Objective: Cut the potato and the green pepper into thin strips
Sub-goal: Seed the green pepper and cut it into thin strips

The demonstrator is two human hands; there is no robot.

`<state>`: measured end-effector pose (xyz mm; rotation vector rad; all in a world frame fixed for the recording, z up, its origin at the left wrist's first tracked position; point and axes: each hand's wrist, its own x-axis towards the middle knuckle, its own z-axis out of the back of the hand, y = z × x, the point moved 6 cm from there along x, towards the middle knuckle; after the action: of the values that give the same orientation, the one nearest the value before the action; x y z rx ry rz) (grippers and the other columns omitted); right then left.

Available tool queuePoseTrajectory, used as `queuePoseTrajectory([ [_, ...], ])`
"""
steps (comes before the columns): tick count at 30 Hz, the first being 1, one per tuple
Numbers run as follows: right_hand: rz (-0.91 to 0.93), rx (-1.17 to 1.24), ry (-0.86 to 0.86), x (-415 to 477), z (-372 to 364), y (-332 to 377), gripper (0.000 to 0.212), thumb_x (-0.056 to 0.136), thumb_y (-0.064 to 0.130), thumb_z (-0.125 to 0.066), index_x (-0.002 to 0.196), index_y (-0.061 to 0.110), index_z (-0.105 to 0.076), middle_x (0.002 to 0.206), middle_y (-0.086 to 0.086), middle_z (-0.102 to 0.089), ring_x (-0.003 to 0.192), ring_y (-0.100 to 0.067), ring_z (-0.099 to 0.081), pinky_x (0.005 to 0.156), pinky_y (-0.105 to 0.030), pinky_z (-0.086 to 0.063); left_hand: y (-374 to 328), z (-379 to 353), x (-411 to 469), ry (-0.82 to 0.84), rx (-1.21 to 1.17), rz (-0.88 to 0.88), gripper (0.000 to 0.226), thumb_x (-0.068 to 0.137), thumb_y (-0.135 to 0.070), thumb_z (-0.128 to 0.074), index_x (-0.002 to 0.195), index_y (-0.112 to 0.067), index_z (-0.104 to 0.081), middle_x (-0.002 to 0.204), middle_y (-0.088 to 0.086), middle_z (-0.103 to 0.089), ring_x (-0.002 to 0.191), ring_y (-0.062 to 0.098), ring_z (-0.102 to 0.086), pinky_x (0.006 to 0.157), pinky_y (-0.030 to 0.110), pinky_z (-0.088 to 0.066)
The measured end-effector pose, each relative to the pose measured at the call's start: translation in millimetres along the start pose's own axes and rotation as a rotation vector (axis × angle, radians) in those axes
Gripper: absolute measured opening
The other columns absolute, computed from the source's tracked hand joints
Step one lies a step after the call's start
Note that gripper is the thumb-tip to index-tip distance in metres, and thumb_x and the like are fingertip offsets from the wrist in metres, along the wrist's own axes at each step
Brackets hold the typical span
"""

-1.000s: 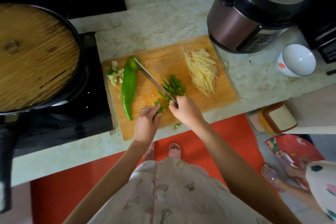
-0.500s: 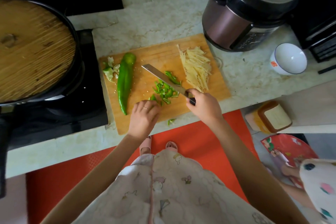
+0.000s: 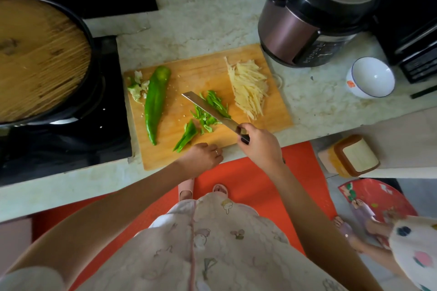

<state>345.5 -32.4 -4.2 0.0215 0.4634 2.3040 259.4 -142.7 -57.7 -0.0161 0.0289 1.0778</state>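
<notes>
The worktop [image 3: 201,28] is carrying a wooden board [image 3: 203,66] w/ everything on it. Potato strips [image 3: 250,87] are lying piled at its right end, so that veg looks done. A whole green pepper [image 3: 155,104] is waiting at the left. The knife [image 3: 208,108] is slanting across the cut pepper strips [image 3: 205,120] mid-board, w/ the right hand [image 3: 260,144] fingers clamping the handle. The left hand [image 3: 203,157] is sitting at the near edge, fingers curled by an uncut pepper piece [image 3: 186,136]; can't tell if they're gripping it. Pepper-slicing stage, I'd say. Next move is calling for pinning that piece flat, blade alongside.
</notes>
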Motion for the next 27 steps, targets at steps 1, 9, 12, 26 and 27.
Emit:
queuePoseTrajectory([
  [1,0.003,0.005,-0.008,-0.5,1.1,-1.0,0.029,0.09,0.029,-0.057,0.117,0.017,-0.06,0.075,-0.006,-0.069,0.069,-0.026,-0.064,0.052,-0.03,-0.042,-0.2,1.2,1.5,-0.005,0.017,-0.017,0.013,0.061,-0.004,-0.065,0.068,-0.015,-0.065,0.071,0.001,-0.064,0.068,0.019,-0.063,0.046,0.023,-0.046],
  [9,-0.004,0.054,-0.052,0.4,10.7,-9.6,0.028,0.091,0.025,-0.057,0.117,0.015,-0.062,0.071,-0.004,-0.067,0.063,-0.024,-0.063,0.049,-0.027,-0.039,0.6,0.8,4.4,0.005,0.188,-0.153,0.02,0.077,-0.005,-0.05,0.073,-0.016,-0.066,0.075,-0.001,-0.065,0.074,0.02,-0.062,0.062,0.027,-0.044],
  [12,-0.021,0.087,-0.043,-0.8,7.8,-11.5,0.03,0.091,0.026,-0.057,0.118,0.015,-0.062,0.076,-0.006,-0.069,0.068,-0.025,-0.065,0.052,-0.026,-0.04,1.3,1.1,8.4,0.039,0.212,-0.206,0.016,0.069,-0.003,-0.066,0.065,-0.016,-0.059,0.067,0.0,-0.059,0.068,0.021,-0.059,0.059,0.028,-0.043],
  [26,0.042,-0.063,-0.111,-3.9,18.8,-23.8,0.038,0.077,0.02,-0.076,0.11,0.01,-0.063,0.057,-0.004,-0.064,0.049,-0.022,-0.061,0.042,-0.023,-0.033,68.1,28.3,-16.0,-0.526,-0.612,0.669,0.012,0.071,-0.002,-0.052,0.076,-0.006,-0.062,0.083,0.008,-0.06,0.069,0.022,-0.056,0.054,0.03,-0.048],
  [27,0.059,-0.094,-0.124,-3.5,21.6,-25.6,0.038,0.072,0.018,-0.079,0.105,0.008,-0.063,0.054,-0.003,-0.062,0.045,-0.021,-0.06,0.04,-0.023,-0.032,82.1,32.8,-24.4,-0.61,-0.682,0.815,0.013,0.07,0.005,-0.055,0.076,-0.003,-0.063,0.082,0.007,-0.059,0.068,0.021,-0.054,0.058,0.032,-0.047],
])
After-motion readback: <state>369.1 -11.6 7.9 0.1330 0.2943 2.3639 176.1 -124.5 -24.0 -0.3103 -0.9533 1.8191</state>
